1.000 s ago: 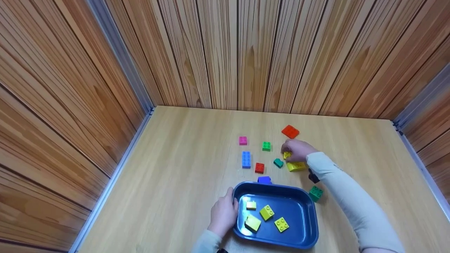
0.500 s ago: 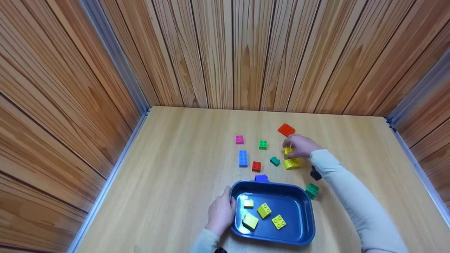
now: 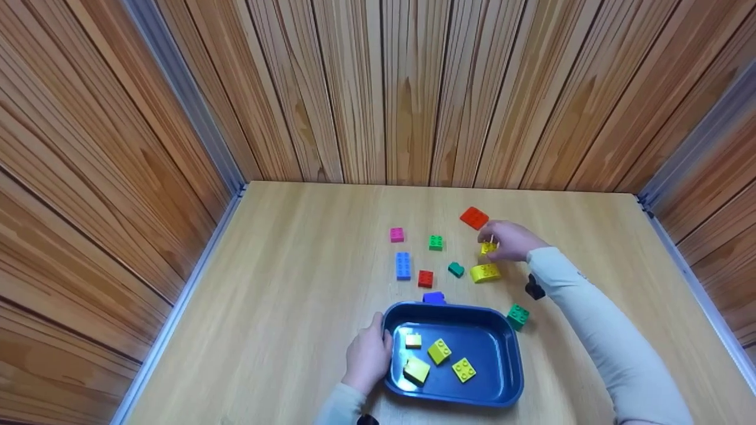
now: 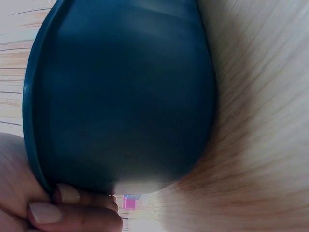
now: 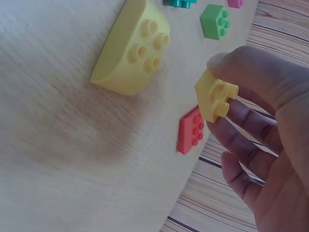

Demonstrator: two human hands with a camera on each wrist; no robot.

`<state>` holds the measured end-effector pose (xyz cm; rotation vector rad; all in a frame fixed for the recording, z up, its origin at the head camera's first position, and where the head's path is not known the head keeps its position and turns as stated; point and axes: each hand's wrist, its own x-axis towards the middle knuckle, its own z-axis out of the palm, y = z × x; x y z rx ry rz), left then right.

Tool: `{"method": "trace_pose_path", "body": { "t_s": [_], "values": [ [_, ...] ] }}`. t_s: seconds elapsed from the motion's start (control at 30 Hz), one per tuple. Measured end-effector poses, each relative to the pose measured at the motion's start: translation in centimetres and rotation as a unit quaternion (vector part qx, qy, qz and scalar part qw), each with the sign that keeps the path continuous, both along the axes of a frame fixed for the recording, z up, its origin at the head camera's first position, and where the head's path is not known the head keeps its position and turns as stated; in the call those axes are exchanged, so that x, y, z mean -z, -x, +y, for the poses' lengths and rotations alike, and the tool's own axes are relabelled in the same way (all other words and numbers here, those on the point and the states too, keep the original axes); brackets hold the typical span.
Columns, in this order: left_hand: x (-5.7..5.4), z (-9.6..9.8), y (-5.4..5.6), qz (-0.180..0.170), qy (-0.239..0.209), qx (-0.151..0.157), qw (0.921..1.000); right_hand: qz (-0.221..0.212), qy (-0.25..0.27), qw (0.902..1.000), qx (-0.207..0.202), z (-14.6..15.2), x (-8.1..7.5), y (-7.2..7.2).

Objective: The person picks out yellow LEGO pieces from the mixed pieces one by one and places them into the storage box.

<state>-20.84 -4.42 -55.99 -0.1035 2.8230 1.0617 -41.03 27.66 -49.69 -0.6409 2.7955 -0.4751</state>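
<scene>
My left hand [image 3: 367, 354] grips the left end of a dark blue tray [image 3: 493, 354], thumb and fingers at its rim. In the left wrist view the tray's outer wall [image 4: 120, 96] fills much of the picture, and fingertips [image 4: 72, 215] show below it. Inside the tray lie several yellow bricks [image 3: 439, 351]. Farther back on the right, my right hand [image 3: 512, 241] pinches a small studded yellow toy brick [image 5: 206, 96] between thumb and fingers, above the table. Nearest to that hand on the tabletop is a curved yellow brick [image 3: 485, 273] with studs on top.
Behind the tray lie a blue brick [image 3: 403, 266], a pink one [image 3: 397, 235], a light green one [image 3: 436, 242], a red one [image 3: 425, 279] and a teal one [image 3: 456, 270]. A purple-blue brick [image 3: 434, 297] and a green brick [image 3: 518, 317] sit close by the tray. An orange-red plate [image 3: 474, 218] lies farthest back.
My right hand has lifted the small yellow brick and drawn slightly away from the curved yellow one. The left hand keeps its grip on the tray. The whole head view has shifted a little.
</scene>
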Motion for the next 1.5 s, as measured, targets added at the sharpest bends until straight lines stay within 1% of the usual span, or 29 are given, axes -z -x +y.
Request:
{"method": "trace_pose_path", "body": {
  "t_s": [0.07, 0.13, 0.47, 0.67, 0.8, 1.0, 1.07, 1.3, 1.5],
  "values": [
    [0.1, 0.0, -0.1, -0.001, -0.002, 0.000, 1.0000, -0.002, 0.000, 1.0000, 0.005, 0.1, -0.3, -0.3],
    [0.1, -0.1, -0.1, 0.002, -0.001, 0.001, 1.0000, -0.001, -0.001, 1.0000, 0.004, 0.1, -0.6, -0.6],
    [0.1, -0.1, -0.1, -0.010, -0.013, 0.001, 0.9999, 0.003, -0.002, 1.0000, -0.003, 0.0, -2.1, -2.2],
    [0.4, 0.0, -0.2, -0.012, -0.010, -0.001, 0.9999, 0.007, -0.003, 0.9999, -0.007, -0.4, -2.9, -3.2],
    [0.3, 0.0, -0.1, 0.001, 0.001, 0.007, 1.0000, 0.016, -0.004, 0.9996, -0.024, -0.7, -3.3, -4.4],
    [0.1, 0.0, 0.0, -0.003, -0.003, 0.007, 1.0000, 0.033, -0.003, 0.9981, -0.052, -1.9, -4.0, -6.4],
    [0.0, 0.0, 0.0, -0.002, -0.006, 0.006, 1.0000, 0.038, -0.001, 0.9974, -0.062, -2.4, -4.1, -6.8],
    [0.1, 0.0, 0.0, -0.006, -0.006, 0.003, 1.0000, 0.041, -0.005, 0.9941, -0.101, -3.9, -4.0, -8.6],
    [0.0, 0.0, -0.1, -0.010, -0.011, 0.000, 0.9999, 0.055, -0.006, 0.9887, -0.140, -5.1, -3.8, -10.3]
  ]
}}
